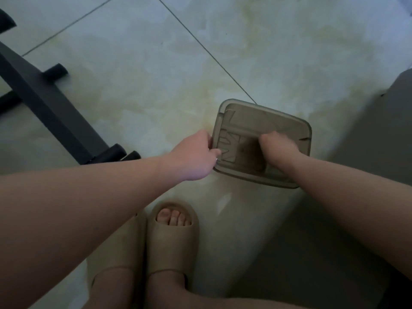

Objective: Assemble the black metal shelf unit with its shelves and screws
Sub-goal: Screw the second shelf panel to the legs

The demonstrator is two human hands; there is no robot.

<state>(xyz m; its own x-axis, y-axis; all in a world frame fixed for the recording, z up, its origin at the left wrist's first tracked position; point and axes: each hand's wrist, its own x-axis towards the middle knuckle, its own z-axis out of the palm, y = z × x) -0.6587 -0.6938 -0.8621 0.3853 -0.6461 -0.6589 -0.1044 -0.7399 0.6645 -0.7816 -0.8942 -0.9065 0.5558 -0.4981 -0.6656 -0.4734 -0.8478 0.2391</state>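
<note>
Fingers of left hand (193,157) clamped on box (268,113) rim; of right hand (279,145) curled inside, grasp impossible to tell; shelf frame (44,101) well apart, leftward.

Open floor (156,70) ahead, black frame (44,101) left

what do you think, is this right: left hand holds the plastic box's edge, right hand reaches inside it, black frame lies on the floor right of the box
Not quite. In the head view the black frame lies on the floor left of the plastic box, not right. The left hand holds the box's edge and the right hand reaches inside it.
</note>
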